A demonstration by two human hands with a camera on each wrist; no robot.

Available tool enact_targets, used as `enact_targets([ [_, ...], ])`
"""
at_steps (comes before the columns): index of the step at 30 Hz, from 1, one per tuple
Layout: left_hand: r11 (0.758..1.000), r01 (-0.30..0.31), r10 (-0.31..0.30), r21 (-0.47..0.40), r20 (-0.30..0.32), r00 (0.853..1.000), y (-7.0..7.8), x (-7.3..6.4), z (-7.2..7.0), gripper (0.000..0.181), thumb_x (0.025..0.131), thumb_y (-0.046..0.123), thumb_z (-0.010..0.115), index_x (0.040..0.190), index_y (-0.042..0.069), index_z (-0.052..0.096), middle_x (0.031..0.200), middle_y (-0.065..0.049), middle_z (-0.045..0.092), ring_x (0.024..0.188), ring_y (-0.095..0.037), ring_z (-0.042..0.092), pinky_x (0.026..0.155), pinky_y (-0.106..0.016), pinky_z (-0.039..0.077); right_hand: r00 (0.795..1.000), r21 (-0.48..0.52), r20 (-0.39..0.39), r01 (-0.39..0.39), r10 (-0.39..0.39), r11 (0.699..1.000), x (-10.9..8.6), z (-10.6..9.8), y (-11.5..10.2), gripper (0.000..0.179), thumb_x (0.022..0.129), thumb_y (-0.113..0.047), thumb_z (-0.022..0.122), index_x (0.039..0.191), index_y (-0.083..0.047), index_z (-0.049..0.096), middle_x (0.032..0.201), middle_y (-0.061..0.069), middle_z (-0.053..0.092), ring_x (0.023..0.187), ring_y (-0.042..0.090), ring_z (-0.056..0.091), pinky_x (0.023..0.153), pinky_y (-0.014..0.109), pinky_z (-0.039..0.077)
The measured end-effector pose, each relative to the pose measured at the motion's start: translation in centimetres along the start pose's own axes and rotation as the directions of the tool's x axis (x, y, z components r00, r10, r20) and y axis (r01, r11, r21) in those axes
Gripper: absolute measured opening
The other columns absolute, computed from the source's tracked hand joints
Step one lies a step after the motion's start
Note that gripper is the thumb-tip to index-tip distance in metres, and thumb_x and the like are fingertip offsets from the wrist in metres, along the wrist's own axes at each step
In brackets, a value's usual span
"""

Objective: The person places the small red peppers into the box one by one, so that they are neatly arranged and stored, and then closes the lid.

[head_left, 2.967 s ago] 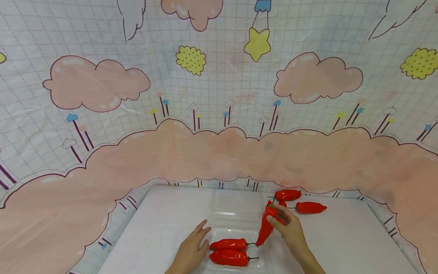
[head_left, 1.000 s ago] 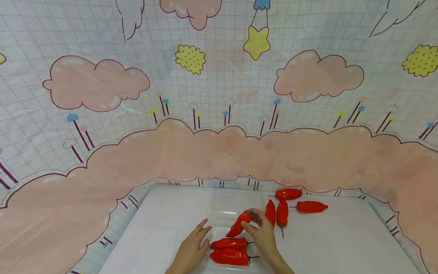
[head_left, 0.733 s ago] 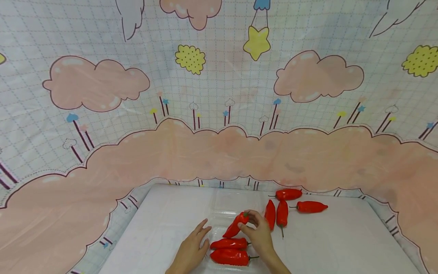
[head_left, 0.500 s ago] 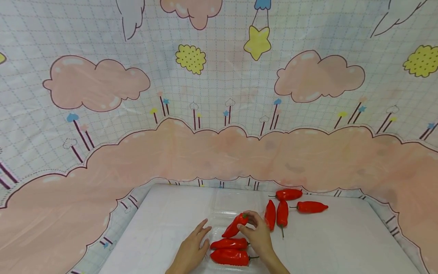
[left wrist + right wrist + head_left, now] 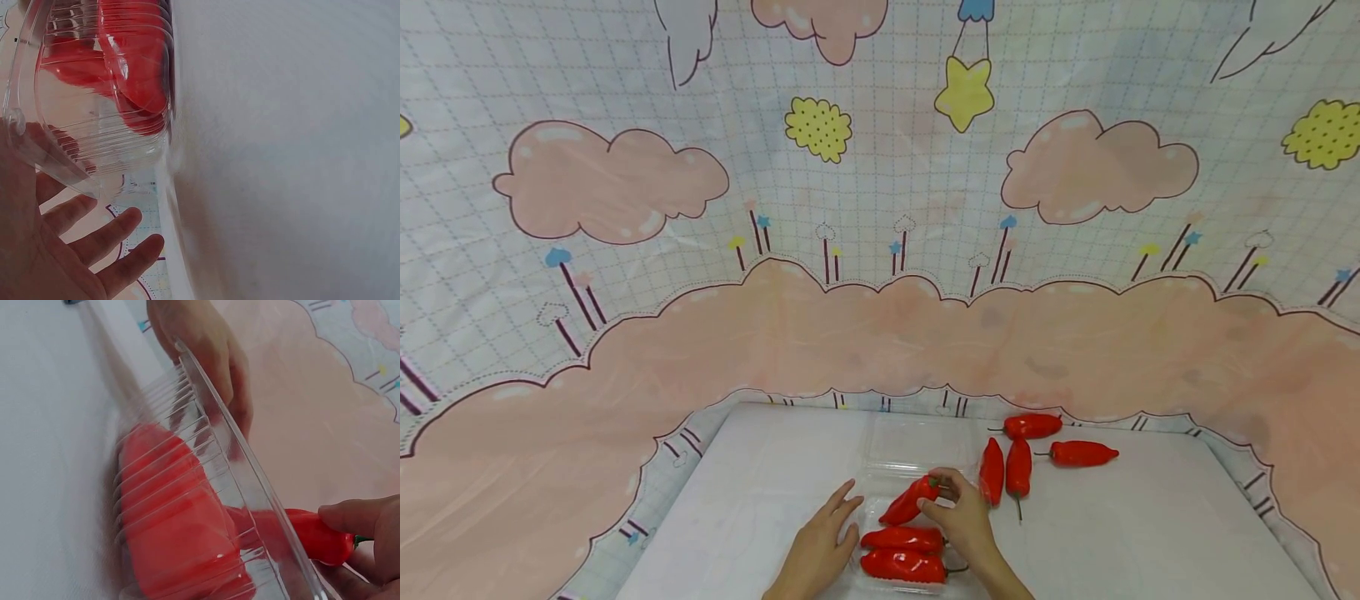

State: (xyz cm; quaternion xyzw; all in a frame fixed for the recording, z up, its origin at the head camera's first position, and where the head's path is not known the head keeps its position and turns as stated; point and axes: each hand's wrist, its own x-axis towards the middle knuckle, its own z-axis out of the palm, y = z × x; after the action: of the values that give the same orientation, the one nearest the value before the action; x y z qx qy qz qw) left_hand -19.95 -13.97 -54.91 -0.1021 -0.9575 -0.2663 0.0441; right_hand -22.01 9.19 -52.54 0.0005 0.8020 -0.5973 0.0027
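Pepper [image 5: 904, 502], stem-end in right hand [image 5: 962, 510]

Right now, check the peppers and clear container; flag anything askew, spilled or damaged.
Nothing stands out: no spill or damage shows. One pepper slants, but the right hand holds it near the stem; two others lie side by side in the clear container.

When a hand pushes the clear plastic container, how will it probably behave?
The clear plastic container is probably light and a little flexible, since its ribbed walls look thin. The two red peppers lying inside may steady it somewhat against sliding. Their glossy skins suggest that they could slip within it under a sudden push.
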Motion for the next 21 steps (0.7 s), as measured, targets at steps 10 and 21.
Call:
enact_targets([
  [10,0.999,-0.035,0.035,-0.018,-0.013,0.999,0.04,-0.14,-0.16,0.04,0.093,0.021,0.062,0.132,0.014,0.061,0.152,-0.004,0.046,0.118,-0.027,0.063,0.092,-0.05,0.056,0.998,-0.016,0.057,0.008,-0.007,1.0,0.16,-0.33,0.28,0.044,0.081,-0.013,0.078,0.12,-0.001,0.062,0.112,0.014,0.07,0.101,0.028,0.067,0.081,0.039,0.062],
  [21,1.0,-0.018,0.018,-0.022,-0.003,1.0,0.05,-0.14,-0.05,0.04,0.093,0.023,0.062,0.132,0.015,0.061,0.153,-0.003,0.045,0.12,-0.027,0.063,0.092,-0.05,0.056,0.989,-0.142,0.133,-0.052,0.071,0.989,0.62,-0.67,0.38,0.045,0.081,-0.011,0.078,0.122,-0.002,0.062,0.113,0.014,0.067,0.095,0.023,0.068,0.08,0.041,0.062],
])
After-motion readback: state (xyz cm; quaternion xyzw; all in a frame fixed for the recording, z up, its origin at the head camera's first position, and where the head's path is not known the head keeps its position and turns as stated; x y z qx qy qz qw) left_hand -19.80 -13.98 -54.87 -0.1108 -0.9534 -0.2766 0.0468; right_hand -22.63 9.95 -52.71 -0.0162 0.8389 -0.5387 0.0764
